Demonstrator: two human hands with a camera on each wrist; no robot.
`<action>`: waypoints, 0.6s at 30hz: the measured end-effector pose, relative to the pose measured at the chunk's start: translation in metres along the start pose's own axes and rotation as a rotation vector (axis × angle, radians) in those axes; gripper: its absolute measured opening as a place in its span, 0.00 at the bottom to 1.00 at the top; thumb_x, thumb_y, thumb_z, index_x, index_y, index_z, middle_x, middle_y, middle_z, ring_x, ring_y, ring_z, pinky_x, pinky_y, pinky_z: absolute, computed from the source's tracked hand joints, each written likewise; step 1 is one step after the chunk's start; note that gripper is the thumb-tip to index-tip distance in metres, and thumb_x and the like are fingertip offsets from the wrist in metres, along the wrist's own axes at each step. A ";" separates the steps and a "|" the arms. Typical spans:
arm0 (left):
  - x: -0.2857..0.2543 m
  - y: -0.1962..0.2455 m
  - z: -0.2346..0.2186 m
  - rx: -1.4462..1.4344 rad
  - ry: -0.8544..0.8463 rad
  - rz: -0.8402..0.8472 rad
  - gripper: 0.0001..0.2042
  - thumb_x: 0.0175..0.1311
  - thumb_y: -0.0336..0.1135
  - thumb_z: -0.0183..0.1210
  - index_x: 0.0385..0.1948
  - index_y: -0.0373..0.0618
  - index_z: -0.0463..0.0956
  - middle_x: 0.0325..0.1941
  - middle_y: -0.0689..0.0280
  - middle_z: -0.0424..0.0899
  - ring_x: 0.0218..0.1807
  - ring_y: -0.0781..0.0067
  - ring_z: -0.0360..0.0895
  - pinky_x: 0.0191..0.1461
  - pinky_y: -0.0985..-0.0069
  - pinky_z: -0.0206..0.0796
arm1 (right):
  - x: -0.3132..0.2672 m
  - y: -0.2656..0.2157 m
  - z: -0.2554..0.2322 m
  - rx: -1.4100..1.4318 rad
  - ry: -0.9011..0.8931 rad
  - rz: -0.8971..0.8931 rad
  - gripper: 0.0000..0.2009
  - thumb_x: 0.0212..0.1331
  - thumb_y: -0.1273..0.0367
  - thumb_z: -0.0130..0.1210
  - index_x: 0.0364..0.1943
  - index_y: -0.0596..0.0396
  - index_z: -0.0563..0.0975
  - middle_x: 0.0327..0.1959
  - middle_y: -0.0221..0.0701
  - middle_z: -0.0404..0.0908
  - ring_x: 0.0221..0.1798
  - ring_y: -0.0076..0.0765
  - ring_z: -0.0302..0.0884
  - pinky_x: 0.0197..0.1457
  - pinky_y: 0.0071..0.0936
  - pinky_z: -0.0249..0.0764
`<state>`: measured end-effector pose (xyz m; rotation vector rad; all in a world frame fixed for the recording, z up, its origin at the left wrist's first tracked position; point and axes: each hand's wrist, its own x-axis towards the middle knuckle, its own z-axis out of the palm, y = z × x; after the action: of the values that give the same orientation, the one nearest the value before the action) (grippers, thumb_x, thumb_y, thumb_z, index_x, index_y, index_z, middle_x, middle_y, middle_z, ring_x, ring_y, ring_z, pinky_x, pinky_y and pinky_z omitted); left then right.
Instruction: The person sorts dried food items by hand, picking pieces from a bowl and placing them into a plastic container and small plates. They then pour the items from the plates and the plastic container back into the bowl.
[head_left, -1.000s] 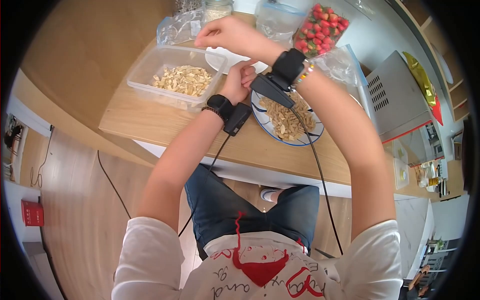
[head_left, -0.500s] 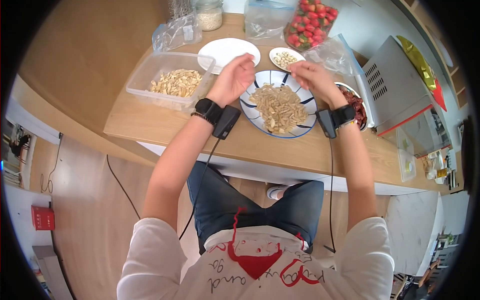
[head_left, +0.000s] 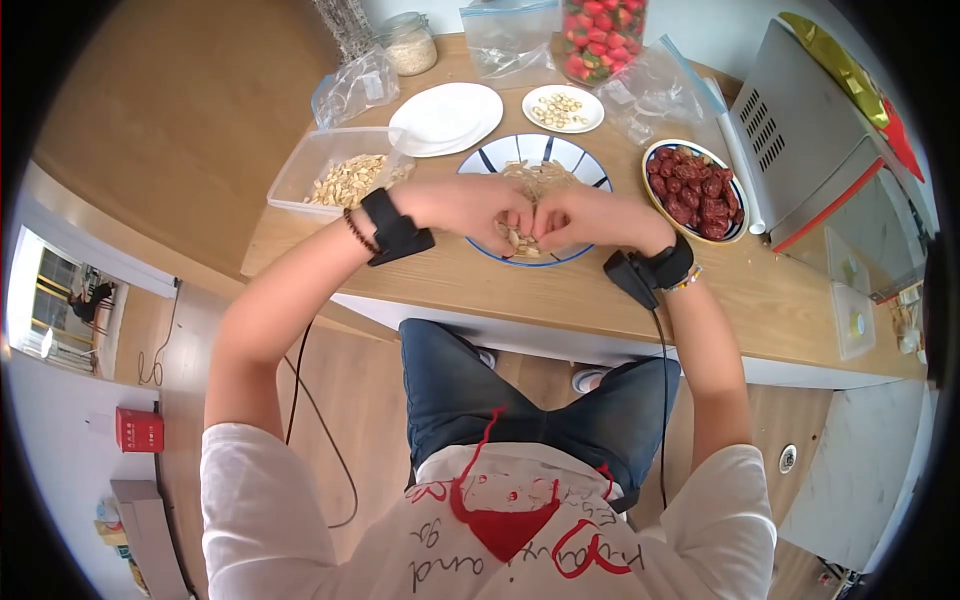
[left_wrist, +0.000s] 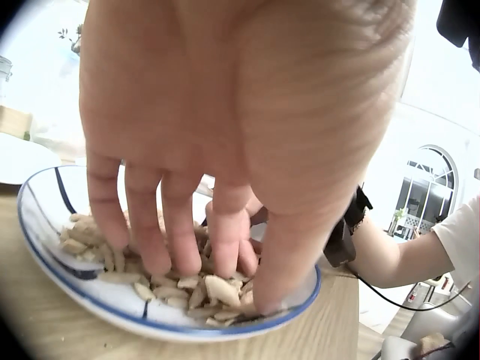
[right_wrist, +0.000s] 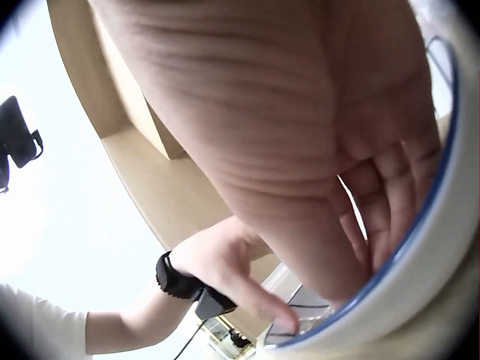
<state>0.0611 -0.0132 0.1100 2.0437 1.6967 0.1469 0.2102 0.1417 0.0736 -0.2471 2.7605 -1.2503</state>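
Note:
A blue-rimmed white plate [head_left: 590, 165] holds a pile of pale beige dried slices [head_left: 540, 176] in front of the person. Both hands meet low over its near half, fingertips close together. My left hand [head_left: 462, 208] reaches down into the pile. In the left wrist view its fingers are spread and touch the slices [left_wrist: 174, 294], with the thumb apart at the right and a few slices between. My right hand [head_left: 592, 214] bends down from the other side. The right wrist view shows its fingers [right_wrist: 391, 187] behind the plate rim [right_wrist: 420, 247], which hides the tips; I cannot tell what they hold.
A clear tub [head_left: 292, 178] of yellowish slices stands left. Behind are a white plate [head_left: 447, 117], a small plate [head_left: 537, 104] of round cream seeds, a jar [head_left: 410, 48], plastic bags and strawberries [head_left: 600, 40]. A bowl of dried red dates [head_left: 700, 190] and a grey appliance [head_left: 800, 100] are right.
The right hand has come back from its reach across to the left. Both hands, apart and raised half a second ago, have lowered and come together in the blue-rimmed plate.

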 end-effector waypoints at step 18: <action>-0.014 -0.014 0.011 -0.201 0.226 -0.193 0.05 0.54 0.26 0.61 0.32 0.39 0.77 0.31 0.67 0.79 0.32 0.82 0.75 0.36 0.82 0.68 | 0.004 -0.007 0.016 -0.147 0.157 -0.044 0.05 0.51 0.70 0.58 0.28 0.55 0.75 0.21 0.29 0.74 0.26 0.26 0.71 0.30 0.25 0.65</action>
<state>0.0491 -0.0282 0.0978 1.7608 1.9180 0.4803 0.2095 0.1248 0.0681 -0.2318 3.0020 -1.1222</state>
